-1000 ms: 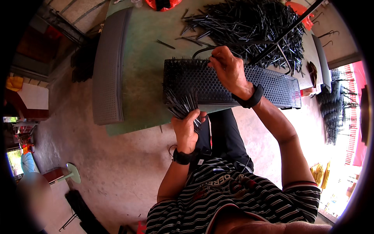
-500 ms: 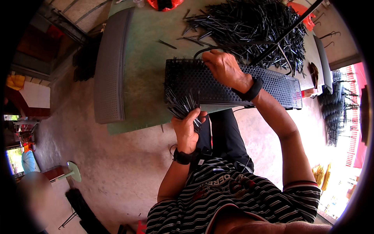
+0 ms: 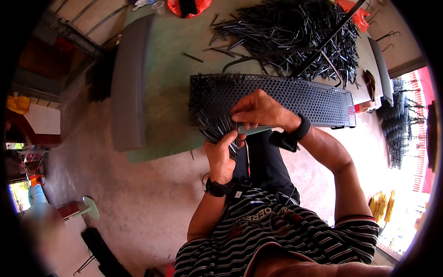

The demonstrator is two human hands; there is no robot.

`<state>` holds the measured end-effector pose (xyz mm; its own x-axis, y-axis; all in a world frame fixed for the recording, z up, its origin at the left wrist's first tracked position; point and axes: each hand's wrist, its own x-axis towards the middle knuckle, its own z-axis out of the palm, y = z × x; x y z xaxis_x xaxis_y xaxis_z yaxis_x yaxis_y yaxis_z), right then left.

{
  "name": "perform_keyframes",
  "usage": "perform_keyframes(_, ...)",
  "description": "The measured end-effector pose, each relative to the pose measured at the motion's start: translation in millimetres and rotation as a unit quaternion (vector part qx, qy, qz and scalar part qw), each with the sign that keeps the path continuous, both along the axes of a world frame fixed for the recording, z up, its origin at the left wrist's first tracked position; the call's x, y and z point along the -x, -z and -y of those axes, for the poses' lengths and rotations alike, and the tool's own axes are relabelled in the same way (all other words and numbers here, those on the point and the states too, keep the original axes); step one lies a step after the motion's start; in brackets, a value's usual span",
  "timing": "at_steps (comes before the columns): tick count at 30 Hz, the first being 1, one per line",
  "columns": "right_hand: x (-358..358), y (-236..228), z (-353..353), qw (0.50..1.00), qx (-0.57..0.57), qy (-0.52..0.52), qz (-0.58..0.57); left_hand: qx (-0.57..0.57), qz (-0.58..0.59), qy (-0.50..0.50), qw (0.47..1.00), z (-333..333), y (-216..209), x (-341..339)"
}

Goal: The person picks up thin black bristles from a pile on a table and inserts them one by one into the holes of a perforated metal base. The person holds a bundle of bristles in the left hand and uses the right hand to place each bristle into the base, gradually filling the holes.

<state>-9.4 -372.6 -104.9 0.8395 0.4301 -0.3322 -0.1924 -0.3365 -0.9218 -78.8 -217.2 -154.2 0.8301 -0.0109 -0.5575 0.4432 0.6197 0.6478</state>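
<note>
While grey perforated sheets [image 3: 130, 83] are lying leftmost on the green table [image 3: 170, 87], a red plastic bag [image 3: 203, 6] is holding something black [image 3: 188, 7]. The left hand [image 3: 220, 154] is gripping a bundle of black strips [image 3: 214, 125] at the near-left corner of a black perforated panel [image 3: 307, 99]. Seemingly in a picking step, the right hand [image 3: 262, 109] is keeping its fingers narrow at the bundle; whether they are pinching a strip is not showing clearly. Separating one is probably calling for a steady left grip.
</note>
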Motion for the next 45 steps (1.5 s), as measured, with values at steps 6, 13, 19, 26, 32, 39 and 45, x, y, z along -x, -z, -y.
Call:
perform_keyframes(6,-7,-5,9,0.947,-0.005,0.225,0.229,-0.020,0.019,0.007,1.000,6,2,0)
perform_keyframes(13,-36,15,19,0.889,0.062,0.222,0.396,-0.008,0.010,-0.006,1.000,3,-3,-3)
perform_keyframes(19,-45,23,16,0.885,0.087,0.193,0.414,-0.002,0.011,-0.011,1.000,0,-1,-2)
perform_keyframes(26,-46,20,18,0.887,0.184,0.106,0.411,0.011,0.021,0.005,1.000,-5,4,0)
perform_keyframes(32,-43,40,23,0.833,0.225,0.058,0.502,0.012,0.007,0.007,1.000,-3,1,1)
perform_keyframes(39,0,45,23,0.993,-0.097,0.067,-0.004,-0.005,0.054,0.126,0.990,6,2,1)
perform_keyframes(45,12,29,17,0.922,-0.230,0.217,-0.222,0.001,0.045,0.103,0.994,11,-5,2)
